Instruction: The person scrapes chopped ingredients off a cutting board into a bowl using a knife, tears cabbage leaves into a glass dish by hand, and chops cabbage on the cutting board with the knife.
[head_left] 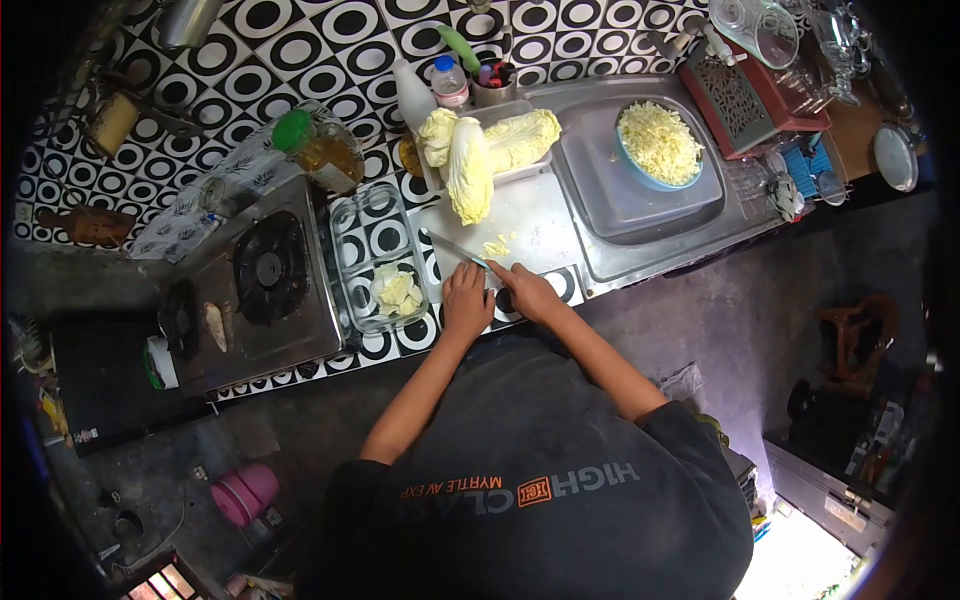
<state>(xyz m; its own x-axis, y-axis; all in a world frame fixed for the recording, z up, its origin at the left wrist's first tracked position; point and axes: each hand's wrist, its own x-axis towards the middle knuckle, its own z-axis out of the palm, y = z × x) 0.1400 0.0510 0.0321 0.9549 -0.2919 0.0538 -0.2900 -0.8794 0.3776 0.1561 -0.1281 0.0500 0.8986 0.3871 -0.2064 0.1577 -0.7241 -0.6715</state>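
Dark shirt (560,430), cut off below; right hand (530,293) clamped on part-hidden knife (453,243); left hand (466,300) beside it, cannot tell hold

2 bare forearms (425,385) converge, left hand (466,303) palm-down beside the curled right hand (530,294).

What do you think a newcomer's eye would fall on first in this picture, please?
Probably the bold black-and-white circle tiles across the top of the view. Next might come the blue bowl heaped with pale shreds, right of the shiny metal surface, and the long pale cabbage at that surface's far side. At its near edge, the right hand holds a knife, with the left hand beside it.
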